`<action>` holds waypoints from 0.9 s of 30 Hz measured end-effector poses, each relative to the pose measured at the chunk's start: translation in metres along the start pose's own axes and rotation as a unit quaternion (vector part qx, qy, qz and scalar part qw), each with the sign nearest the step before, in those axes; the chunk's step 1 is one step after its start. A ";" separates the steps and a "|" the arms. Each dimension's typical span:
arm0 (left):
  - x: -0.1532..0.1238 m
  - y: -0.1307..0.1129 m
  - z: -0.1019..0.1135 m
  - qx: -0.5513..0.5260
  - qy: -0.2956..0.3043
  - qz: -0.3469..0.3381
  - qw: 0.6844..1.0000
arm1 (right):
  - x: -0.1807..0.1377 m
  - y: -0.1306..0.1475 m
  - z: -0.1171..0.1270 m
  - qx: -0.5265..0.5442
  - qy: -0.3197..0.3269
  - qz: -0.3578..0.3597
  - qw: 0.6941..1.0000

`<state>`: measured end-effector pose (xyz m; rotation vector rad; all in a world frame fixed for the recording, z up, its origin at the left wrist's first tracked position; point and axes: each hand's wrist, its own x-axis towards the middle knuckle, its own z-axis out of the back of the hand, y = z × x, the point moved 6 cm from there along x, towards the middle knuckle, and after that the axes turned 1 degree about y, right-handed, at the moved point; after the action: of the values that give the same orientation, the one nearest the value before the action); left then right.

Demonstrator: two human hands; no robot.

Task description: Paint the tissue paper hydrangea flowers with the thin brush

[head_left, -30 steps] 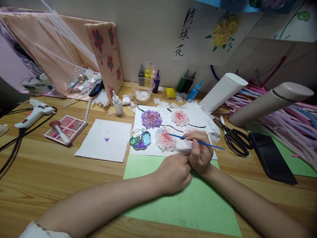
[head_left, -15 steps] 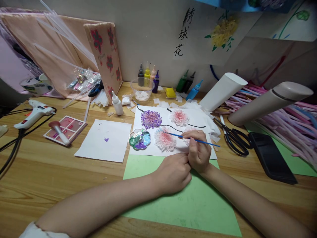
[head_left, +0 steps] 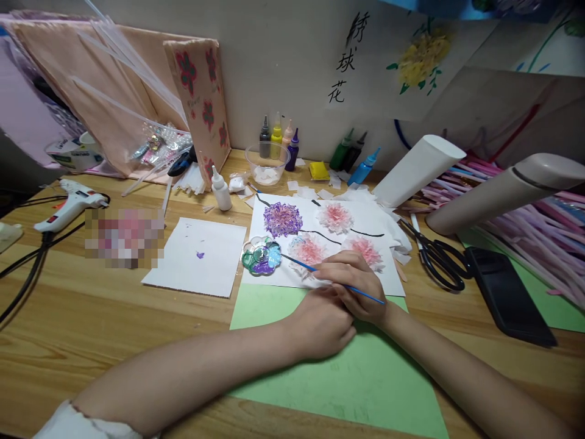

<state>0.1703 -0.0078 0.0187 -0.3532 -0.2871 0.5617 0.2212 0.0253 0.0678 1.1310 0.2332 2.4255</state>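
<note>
My right hand [head_left: 359, 281] is closed around a thin blue paintbrush [head_left: 299, 263], whose tip is at the right edge of a flower-shaped paint palette [head_left: 261, 256]. Green, purple and light blue paint lie in the palette. Curled on the green sheet [head_left: 292, 384], my left hand [head_left: 322, 323] sits under the right hand, its fingers folded and partly hidden. Beneath the brush, a pinkish tissue flower [head_left: 307, 249] with some blue at its upper left is on the white paper [head_left: 395, 280]. A purple flower [head_left: 282, 218] and two pink ones [head_left: 336, 217] share that paper.
A white card [head_left: 194, 259] with purple smudges lies left of the palette. Scissors [head_left: 436, 256] and a dark phone [head_left: 509, 296] are at right. Behind stand paint bottles [head_left: 293, 149], a clear bowl [head_left: 267, 164] and two tall containers [head_left: 418, 171]. A glue gun [head_left: 70, 204] rests at left.
My right hand has moved the brush left and tilted it, taking its tip from the pinkish flower to the palette's edge. The lower right flower is now more exposed. My left hand stays put.
</note>
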 end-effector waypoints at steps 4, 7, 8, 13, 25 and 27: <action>0.000 -0.001 0.000 0.006 -0.004 -0.003 1.000 | 0.000 -0.005 -0.005 -0.012 0.031 -0.037 0.999; 0.000 0.000 0.001 0.004 -0.006 -0.005 1.000 | -0.002 -0.006 -0.007 -0.013 0.038 -0.045 0.998; 0.000 0.000 0.001 0.004 -0.004 -0.005 1.000 | -0.002 -0.006 -0.007 -0.012 0.036 -0.045 0.998; 0.000 0.000 -0.001 -0.001 -0.001 -0.004 1.000 | -0.002 -0.006 -0.007 -0.007 0.036 -0.042 0.998; 0.002 0.001 0.009 -0.047 -0.048 -0.013 0.998 | -0.021 -0.015 0.014 -0.078 -0.199 -0.129 0.968; 0.002 0.001 0.009 -0.048 -0.045 -0.011 0.998 | -0.020 -0.016 0.014 -0.073 -0.200 -0.131 0.968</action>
<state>0.1686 -0.0039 0.0265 -0.4186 -0.4046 0.5441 0.2484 0.0292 0.0575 1.3915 0.0665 1.9049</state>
